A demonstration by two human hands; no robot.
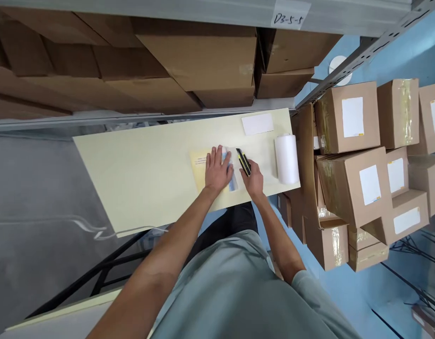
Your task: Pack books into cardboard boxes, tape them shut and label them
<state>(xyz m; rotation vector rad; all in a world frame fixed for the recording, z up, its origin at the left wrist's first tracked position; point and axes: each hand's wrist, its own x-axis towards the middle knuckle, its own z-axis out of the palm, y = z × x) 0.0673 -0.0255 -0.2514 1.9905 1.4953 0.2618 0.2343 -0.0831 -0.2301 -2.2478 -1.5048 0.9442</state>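
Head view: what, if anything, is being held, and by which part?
The right hand holds a utility knife by its near end. The left hand lies flat over a yellow sheet, gripping nothing visible.

I saw the cutter (243,161) in black and yellow, the sheet (199,170) yellow with fine printed lines, the packet (233,183) blue and whitish, a white roll (287,159), cream tabletop (147,174), grey-green shirt (245,287).
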